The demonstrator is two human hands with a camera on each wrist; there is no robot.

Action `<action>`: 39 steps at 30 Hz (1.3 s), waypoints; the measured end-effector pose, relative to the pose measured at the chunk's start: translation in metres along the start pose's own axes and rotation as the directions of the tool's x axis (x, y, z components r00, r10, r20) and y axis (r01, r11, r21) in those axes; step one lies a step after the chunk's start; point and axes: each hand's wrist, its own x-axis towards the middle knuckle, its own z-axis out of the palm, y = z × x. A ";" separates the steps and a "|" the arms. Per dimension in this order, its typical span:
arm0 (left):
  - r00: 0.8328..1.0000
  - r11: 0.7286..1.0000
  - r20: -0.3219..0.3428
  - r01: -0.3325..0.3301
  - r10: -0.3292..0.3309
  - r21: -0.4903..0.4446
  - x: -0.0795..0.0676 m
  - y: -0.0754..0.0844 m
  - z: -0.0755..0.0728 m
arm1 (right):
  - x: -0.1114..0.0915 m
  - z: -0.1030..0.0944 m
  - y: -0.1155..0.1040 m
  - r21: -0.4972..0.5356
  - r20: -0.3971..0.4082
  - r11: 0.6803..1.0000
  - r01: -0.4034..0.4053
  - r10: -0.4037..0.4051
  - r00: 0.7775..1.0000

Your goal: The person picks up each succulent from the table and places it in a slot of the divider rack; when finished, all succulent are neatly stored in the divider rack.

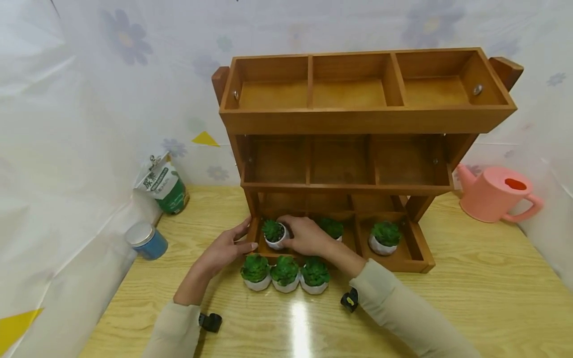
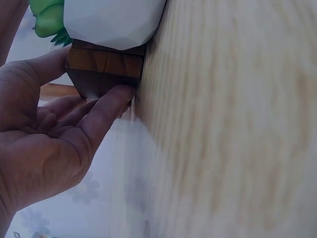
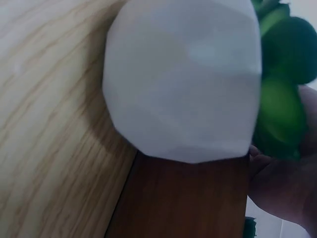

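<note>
A three-tier wooden plant shelf [image 1: 367, 122] stands on the table. My right hand [image 1: 309, 237] holds a small potted succulent [image 1: 274, 233] by its white pot, inside the left compartment of the bottom tier. At that tier's left end, my left hand [image 1: 226, 251] grips the corner, thumb over the rim and fingers along the outer side. Another succulent [image 1: 332, 227] sits in the middle compartment, partly hidden by my right hand, and one more succulent [image 1: 385, 238] in the right compartment. In the right wrist view a white faceted pot [image 3: 183, 84] covers most of my right hand.
Three potted succulents [image 1: 285, 273] stand in a row on the table [image 1: 250, 328], right before the shelf's front edge. A blue jar [image 1: 147, 242] and a green-white pouch [image 1: 165, 186] are at the left. A pink watering can [image 1: 494, 196] stands at the right.
</note>
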 end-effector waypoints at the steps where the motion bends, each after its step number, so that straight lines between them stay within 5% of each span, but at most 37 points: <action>1: 1.000 1.000 0.002 0.002 -0.002 -0.002 0.000 0.000 0.000 | 0.000 0.001 0.000 -0.001 0.004 1.000 0.001 -0.001 1.000; 16: 1.000 1.000 0.001 0.025 -0.025 0.007 -0.001 -0.001 0.000 | 0.000 0.002 -0.007 -0.035 0.080 0.999 -0.018 0.021 0.997; 27: 1.000 1.000 0.010 0.018 -0.018 -0.022 0.000 -0.003 0.003 | -0.011 -0.014 -0.006 -0.026 0.045 1.000 -0.005 0.006 0.999; 39: 0.999 0.999 -0.001 0.042 -0.042 -0.027 -0.001 -0.001 0.001 | -0.052 -0.051 0.007 0.155 -0.018 0.986 0.064 -0.062 0.998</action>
